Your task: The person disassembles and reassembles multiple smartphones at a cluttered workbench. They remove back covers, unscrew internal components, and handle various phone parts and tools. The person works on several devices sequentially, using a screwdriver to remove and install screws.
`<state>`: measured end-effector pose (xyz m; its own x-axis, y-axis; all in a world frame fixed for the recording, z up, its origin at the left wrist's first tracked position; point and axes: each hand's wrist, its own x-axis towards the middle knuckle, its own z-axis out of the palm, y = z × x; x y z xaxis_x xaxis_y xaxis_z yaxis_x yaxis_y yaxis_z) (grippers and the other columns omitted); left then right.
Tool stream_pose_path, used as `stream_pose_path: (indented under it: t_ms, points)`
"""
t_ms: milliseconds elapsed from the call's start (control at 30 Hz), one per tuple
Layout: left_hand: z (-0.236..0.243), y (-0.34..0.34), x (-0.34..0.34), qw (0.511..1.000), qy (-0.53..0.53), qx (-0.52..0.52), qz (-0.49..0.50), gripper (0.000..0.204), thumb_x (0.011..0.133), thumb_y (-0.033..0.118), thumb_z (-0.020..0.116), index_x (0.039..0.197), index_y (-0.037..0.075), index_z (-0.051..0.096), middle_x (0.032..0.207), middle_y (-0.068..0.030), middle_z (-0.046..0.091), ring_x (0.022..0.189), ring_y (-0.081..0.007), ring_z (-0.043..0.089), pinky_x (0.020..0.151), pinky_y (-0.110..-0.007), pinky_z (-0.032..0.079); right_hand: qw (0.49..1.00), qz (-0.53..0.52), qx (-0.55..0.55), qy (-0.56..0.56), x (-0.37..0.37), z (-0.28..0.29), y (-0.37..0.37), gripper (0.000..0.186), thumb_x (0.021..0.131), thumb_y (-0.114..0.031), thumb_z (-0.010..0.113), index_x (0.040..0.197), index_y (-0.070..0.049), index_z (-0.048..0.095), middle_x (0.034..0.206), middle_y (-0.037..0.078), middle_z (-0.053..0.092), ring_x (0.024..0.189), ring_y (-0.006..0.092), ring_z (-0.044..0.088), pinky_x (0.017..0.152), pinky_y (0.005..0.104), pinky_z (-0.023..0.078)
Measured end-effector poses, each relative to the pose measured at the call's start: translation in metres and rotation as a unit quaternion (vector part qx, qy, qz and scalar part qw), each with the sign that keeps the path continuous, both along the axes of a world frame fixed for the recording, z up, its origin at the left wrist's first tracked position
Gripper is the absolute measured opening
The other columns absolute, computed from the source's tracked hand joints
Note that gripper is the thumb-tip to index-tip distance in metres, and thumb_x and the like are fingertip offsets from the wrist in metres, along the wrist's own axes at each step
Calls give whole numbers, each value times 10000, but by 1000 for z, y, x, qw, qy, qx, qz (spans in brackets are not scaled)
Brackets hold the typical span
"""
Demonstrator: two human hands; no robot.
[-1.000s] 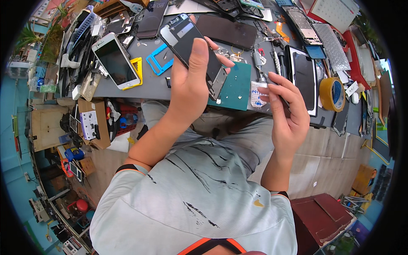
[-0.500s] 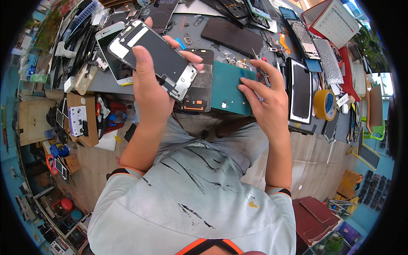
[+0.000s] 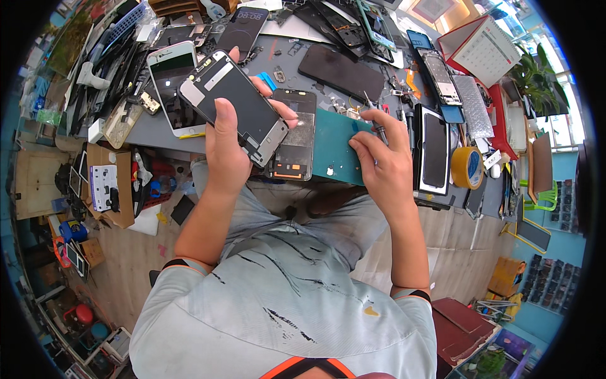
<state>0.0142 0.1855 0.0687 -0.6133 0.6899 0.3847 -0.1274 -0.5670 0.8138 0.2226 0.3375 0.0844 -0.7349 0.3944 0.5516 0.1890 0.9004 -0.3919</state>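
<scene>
The left hand (image 3: pixel 227 156) holds a flat, matte-black rectangular panel (image 3: pixel 245 103) (silvery ends).

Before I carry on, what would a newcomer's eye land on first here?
Probably the phone screen assembly in the left hand, its dark back showing. Next, the green mat left of the right hand, which holds a slim pointed tool. Farther right, the yellow tape roll stands out.
</scene>
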Motion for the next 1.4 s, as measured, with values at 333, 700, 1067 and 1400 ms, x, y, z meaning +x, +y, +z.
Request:
stream_pose_path:
  t_ms: [333,700,1067,1400]
  points:
    - [-5,5,-14,1000,2,0,-24,838,1160,596,354,1732,40,98,1244,-145,530,1015,-332,758,886,-496,670,993,82,40,-78,-4,4,15,116,927,47,729,998,36,638,1337,145,590,1125,376,595,951,463,528]
    - [-14,9,-19,999,-13,23,-41,823,1163,578,368,1726,31,118,1220,-152,541,965,-357,760,864,-505,664,993,74,29,-84,-6,1,18,141,953,31,728,1041,32,618,1351,174,574,1121,398,593,958,476,521]
    - [-20,4,-21,999,-7,14,-44,919,1129,638,421,1740,41,83,1215,-153,531,969,-356,751,859,-516,635,991,58,108,-51,-44,64,76,162,969,-18,746,1086,-10,634,1388,171,622,1282,411,612,1064,480,507]
    - [-18,4,-22,995,-79,40,-56,936,1122,643,426,1743,55,45,1208,-164,518,948,-376,753,855,-547,641,972,38,202,-118,-188,40,234,190,1046,-171,680,1070,15,709,1418,137,612,1329,386,584,1123,447,478]
